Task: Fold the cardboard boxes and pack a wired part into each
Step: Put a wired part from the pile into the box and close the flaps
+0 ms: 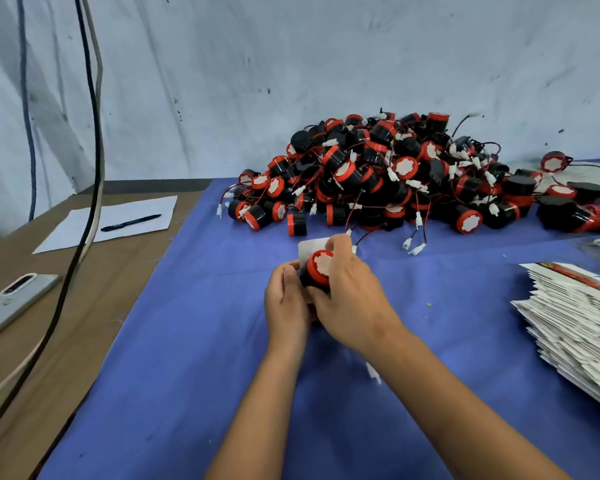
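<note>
The part (317, 270), a black drum with a red rim and a white disc on its face, sits between the person's two hands over the middle of the blue cloth (194, 341). The right hand (349, 292) grips it from the right, fingers curled over the top edge and thumb against the black body. The left hand (286, 299) is cupped against the left side, its fingers wrapped round a small white box (310, 249) whose flap stands up behind the part. The part's lower end lies at the box mouth; how far it is in, I cannot tell, since the hands cover the box body.

Just beyond the hands lies the pile (395, 178) of the same parts, heaped against the wall, red and black wires and white plugs trailing out towards the near edge. A few strays lie further right on the cloth.

At the right edge a stack (575, 323) of flat white boxes fans out, one with a red and black strip on top.

To the left the bare brown table (49, 341) shows beside the cloth. On it lie a white sheet (118, 216) with a black pen (130, 222) across it, and nearer, a grey phone (14, 299) face down. Two cables (92, 133), one black and one pale, hang down across that side.
</note>
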The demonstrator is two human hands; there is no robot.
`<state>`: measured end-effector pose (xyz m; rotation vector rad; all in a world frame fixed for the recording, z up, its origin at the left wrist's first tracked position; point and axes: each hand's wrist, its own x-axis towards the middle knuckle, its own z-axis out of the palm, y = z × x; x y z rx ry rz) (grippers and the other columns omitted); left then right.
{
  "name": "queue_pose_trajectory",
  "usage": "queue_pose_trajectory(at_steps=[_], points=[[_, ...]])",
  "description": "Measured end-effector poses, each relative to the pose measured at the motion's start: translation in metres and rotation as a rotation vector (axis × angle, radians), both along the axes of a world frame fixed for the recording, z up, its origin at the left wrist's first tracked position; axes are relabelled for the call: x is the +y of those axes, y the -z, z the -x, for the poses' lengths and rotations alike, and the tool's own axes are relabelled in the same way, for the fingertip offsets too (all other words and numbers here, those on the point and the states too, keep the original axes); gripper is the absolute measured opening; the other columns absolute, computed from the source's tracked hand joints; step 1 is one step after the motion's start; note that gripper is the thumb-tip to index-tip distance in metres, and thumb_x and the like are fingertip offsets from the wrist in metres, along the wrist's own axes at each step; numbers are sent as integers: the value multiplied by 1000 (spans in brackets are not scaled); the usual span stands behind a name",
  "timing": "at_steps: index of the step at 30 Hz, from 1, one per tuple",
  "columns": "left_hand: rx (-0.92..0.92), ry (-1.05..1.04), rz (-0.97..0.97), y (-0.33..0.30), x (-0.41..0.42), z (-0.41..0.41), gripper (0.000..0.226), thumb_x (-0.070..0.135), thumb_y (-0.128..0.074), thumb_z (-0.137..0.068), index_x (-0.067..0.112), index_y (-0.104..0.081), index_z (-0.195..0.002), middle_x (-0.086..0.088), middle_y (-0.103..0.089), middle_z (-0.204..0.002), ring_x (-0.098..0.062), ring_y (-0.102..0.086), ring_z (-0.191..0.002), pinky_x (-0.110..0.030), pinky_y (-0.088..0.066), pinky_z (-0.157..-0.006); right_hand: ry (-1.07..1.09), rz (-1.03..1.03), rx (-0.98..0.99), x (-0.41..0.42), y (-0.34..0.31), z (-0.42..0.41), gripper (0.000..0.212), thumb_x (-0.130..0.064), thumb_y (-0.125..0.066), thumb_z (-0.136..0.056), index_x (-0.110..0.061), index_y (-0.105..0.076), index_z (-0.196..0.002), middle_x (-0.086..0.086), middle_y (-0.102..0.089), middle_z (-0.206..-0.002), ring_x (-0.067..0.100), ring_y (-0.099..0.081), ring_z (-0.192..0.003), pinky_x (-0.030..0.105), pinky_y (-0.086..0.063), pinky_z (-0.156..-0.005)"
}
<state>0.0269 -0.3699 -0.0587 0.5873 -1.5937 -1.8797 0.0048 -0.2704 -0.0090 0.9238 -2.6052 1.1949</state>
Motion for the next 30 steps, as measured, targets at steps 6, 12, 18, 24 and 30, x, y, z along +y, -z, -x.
queue_pose_trajectory(at_steps=[6,12,18,24,30], points=[[-3,-10,294,2,7,-1,19,18,-46,-109,15,-65,-109,0,-75,-98,-18,-70,-92,-32,-56,-79,174,-262,265,6,17,-20,15,-11,-55,-93,-17,-68,-88,2,-50,-109,24,-42,-111,28,-45,-86],[-116,-9,360,4,7,1,24,3,-62,-92,21,-65,-107,13,-72,-96,1,-66,-86,-23,-51,-73,309,-445,235,22,3,-25,22,-20,-49,-90,-29,-62,-106,1,-41,-120,24,-35,-106,30,-38,-82],[-161,55,321,4,9,4,22,15,-77,-87,22,-66,-105,7,-75,-106,-15,-70,-104,-42,-58,-91,300,-241,-106,48,-7,-22,33,-10,-54,-90,-20,-30,-110,4,-57,-85,28,-55,-71,35,-35,-49],[-141,118,308,3,16,2,20,30,-79,-78,24,-68,-92,5,-75,-91,-24,-71,-90,-47,-60,-76,231,-4,-162,39,-21,-21,26,-9,-44,-94,-17,-68,-99,5,-68,-91,22,-65,-73,36,-55,-55],[-121,87,386,5,32,3,13,23,-77,-86,29,-67,-93,13,-75,-90,-6,-69,-84,-25,-53,-68,359,-345,89,47,-17,-19,18,-9,-48,-94,-16,-50,-78,3,-56,-94,21,-46,-69,31,-27,-53]])
